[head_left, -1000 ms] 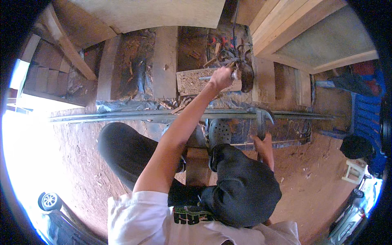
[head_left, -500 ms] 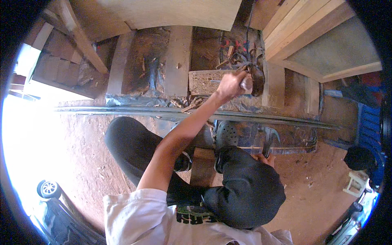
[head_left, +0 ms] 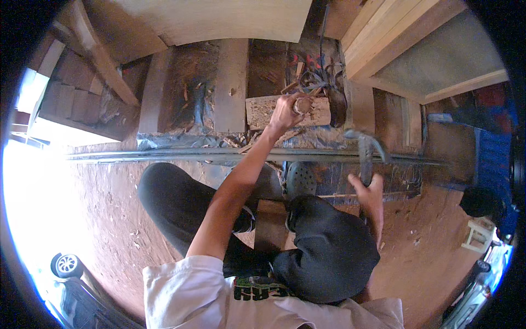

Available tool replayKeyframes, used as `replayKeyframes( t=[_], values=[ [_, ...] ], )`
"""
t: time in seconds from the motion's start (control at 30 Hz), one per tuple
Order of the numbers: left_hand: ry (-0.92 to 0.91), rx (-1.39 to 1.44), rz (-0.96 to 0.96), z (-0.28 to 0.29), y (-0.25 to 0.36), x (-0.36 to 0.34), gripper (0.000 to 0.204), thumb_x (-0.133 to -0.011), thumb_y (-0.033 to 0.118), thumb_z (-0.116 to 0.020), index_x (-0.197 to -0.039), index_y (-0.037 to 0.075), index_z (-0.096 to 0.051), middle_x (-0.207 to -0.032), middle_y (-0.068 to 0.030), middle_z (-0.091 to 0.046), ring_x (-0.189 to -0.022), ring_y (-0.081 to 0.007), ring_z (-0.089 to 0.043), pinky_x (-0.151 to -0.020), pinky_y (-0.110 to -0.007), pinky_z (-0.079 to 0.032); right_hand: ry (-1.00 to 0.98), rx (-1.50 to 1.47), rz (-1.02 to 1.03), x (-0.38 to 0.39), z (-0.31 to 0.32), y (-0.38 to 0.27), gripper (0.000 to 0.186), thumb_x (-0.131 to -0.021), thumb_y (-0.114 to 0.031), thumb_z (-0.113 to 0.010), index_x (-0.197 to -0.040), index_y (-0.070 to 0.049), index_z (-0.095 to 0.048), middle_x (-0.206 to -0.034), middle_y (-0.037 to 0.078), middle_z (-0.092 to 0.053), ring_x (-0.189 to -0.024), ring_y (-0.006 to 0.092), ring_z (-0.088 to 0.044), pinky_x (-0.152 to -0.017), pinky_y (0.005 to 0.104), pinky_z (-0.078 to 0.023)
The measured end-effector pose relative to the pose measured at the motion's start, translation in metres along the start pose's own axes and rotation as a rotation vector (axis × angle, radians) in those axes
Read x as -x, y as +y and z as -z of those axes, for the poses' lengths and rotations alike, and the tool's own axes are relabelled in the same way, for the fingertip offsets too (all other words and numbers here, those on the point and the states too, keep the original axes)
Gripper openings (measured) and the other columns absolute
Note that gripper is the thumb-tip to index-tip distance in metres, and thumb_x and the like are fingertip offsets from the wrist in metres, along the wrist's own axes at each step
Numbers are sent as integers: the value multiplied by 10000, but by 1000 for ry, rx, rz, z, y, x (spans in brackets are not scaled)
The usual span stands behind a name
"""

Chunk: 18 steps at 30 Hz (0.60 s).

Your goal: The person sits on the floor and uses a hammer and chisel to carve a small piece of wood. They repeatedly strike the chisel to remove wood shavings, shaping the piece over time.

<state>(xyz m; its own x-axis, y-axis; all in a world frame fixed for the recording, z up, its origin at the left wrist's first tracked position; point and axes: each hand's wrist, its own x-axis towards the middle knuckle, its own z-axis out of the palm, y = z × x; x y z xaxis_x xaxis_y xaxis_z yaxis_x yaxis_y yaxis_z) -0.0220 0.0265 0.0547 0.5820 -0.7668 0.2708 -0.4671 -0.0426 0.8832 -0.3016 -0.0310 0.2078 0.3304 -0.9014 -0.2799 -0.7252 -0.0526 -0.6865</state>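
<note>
My left hand [head_left: 286, 115] is closed round a stout, round-ended wooden handle [head_left: 302, 106], held over a rough wooden block [head_left: 263, 111]. Whatever lies at the lower end of the handle is hidden, so its contact with the block cannot be made out. To the right, my right hand [head_left: 370, 192] grips a claw hammer [head_left: 366, 159] by its dark shaft. The hammer's head is raised, apart from the handle and the block, and slightly blurred.
Dark straps or cables [head_left: 320, 82] lie behind the block. A long metal rail [head_left: 219, 154] crosses between the block and my legs. Wooden planks [head_left: 230, 88] and a framed panel [head_left: 438, 77] stand around. A small white stool [head_left: 478, 236] is at right.
My left hand has shifted slightly left, and the handle's round end now faces up. My right hand has come out from beside my knee, lifting the hammer upward.
</note>
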Motion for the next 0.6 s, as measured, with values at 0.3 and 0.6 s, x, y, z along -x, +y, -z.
replayKeyframes(
  t=[0.3, 0.6],
  values=[
    [80, -149, -40, -1, -11, 8, 449, -624, 131, -746, -1035, 26, -602, -863, -236, -643, -845, -428, -603, -739, -463, -482, 112, -329, 362, -31, -24, -25, 258, -866, -277, -692, -813, -62, -558, -710, 3, -532, -558, 102, -469, -477, 285, -357],
    [152, -122, -76, 2, -7, 11, 393, -673, 165, -741, -994, -20, -609, -850, -264, -632, -827, -433, -606, -752, -454, -483, -210, 3, 273, -46, -71, -13, 365, -835, -249, -688, -1038, 41, -603, -955, 222, -647, -890, 346, -628, -823, 424, -477]
  ],
)
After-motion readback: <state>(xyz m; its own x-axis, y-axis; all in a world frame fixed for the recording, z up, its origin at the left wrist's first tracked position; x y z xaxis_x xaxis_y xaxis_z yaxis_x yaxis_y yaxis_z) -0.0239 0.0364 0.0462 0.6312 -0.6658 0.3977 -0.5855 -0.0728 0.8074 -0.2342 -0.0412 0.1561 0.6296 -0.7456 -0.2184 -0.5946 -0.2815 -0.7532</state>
